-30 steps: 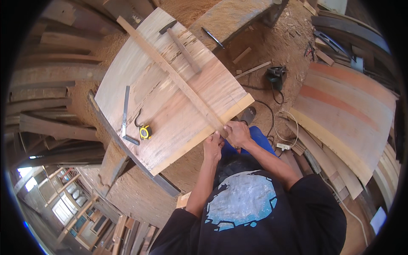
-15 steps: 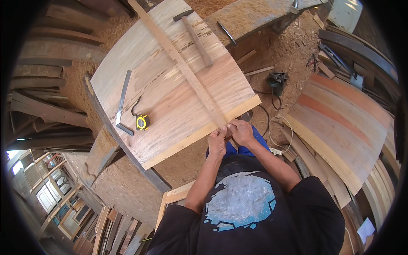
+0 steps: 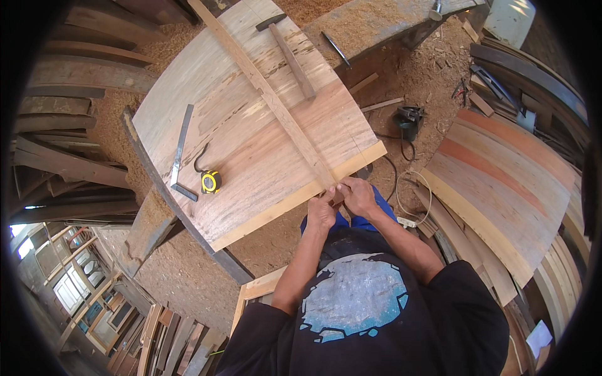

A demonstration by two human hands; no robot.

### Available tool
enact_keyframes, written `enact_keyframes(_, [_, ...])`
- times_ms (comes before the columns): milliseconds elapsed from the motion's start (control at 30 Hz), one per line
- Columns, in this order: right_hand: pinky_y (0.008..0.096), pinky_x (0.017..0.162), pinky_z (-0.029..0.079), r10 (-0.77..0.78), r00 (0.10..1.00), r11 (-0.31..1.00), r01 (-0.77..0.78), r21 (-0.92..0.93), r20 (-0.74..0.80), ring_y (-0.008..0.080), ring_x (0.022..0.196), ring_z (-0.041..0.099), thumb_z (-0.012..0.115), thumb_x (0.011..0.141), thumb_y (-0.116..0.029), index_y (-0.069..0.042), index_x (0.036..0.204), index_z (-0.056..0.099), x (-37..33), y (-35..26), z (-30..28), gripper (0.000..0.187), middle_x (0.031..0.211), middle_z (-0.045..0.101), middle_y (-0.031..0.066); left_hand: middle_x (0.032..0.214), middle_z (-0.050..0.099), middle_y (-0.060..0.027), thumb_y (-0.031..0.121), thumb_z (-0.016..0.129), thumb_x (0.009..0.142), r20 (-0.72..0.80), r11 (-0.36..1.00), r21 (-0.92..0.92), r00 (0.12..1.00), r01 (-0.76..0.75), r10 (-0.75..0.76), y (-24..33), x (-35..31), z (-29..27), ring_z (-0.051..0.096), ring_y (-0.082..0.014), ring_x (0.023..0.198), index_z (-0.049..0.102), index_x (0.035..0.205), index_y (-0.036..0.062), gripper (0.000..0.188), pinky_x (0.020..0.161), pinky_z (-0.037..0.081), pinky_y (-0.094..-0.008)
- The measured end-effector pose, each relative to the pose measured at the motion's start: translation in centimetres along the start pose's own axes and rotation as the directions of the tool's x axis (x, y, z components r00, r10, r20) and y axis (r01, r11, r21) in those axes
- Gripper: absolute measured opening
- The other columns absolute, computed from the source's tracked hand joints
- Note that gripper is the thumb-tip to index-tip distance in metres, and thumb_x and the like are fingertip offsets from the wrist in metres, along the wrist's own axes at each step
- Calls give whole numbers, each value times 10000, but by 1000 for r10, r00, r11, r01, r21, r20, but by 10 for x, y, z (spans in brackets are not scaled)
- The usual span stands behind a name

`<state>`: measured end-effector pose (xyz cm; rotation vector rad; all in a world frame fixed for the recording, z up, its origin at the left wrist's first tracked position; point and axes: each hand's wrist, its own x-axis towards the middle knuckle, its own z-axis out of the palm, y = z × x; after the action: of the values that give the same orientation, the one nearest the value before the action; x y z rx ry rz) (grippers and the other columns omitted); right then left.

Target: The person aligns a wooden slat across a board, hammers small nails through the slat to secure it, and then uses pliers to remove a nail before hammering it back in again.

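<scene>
A long wooden strip (image 3: pixel 276 104) lies across a broad wooden panel (image 3: pixel 251 169), its near end reaching the panel's pale front edge. My left hand (image 3: pixel 323 211) is closed on that near end from the left. Right beside it, my right hand (image 3: pixel 357 195) grips the same end, the thumbs close together on top. The fingers beneath are partly hidden. On the panel lie a hammer (image 3: pixel 292 61) with a wooden handle, right of the strip, and a metal try square (image 3: pixel 182 150) to the left. A yellow and black tape measure (image 3: pixel 211 182) sits near the square.
A green power tool (image 3: pixel 409 119) with a cord rests on the sawdust-covered floor at right. Another wooden panel (image 3: pixel 501 182) lies beyond it. Curved boards (image 3: pixel 69 160) are stacked at left. A dusty workbench (image 3: pixel 370 25) stands at the far side, a chisel-like tool (image 3: pixel 337 49) near its edge.
My left hand's fingers have shifted slightly around the strip's end. The strip, the panel and the tools look almost unmoved.
</scene>
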<state>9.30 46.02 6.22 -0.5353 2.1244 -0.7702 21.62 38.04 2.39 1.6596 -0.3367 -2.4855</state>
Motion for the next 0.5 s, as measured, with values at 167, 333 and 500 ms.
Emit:
enact_keyframes(167, [506,736,519,3,1000,1000,-3,23,2,441,846,682,654,929,-211,-35,939,729,0,1,1,192,862,697,229,1243,687,-74,92,841,840,81,993,-53,991,-102,106,-7,5,-6,646,-270,1155,578,1374,120,596,1003,507,-498])
enact_keyframes(333, [500,720,515,-15,1000,999,14,29,11,447,845,674,647,926,-203,-24,950,719,1,0,0,194,870,688,232,1241,688,-69,100,850,832,44,993,-36,992,-116,118,-6,4,-4,646,-264,1145,590,1364,122,593,995,509,-489])
enact_keyframes(500, [510,756,519,-23,999,1000,22,13,26,432,870,685,642,942,-218,-38,941,722,2,0,0,197,880,706,226,1243,687,-63,102,856,824,52,993,-35,992,-113,114,-5,3,-4,637,-266,1156,590,1363,128,602,1001,505,-497])
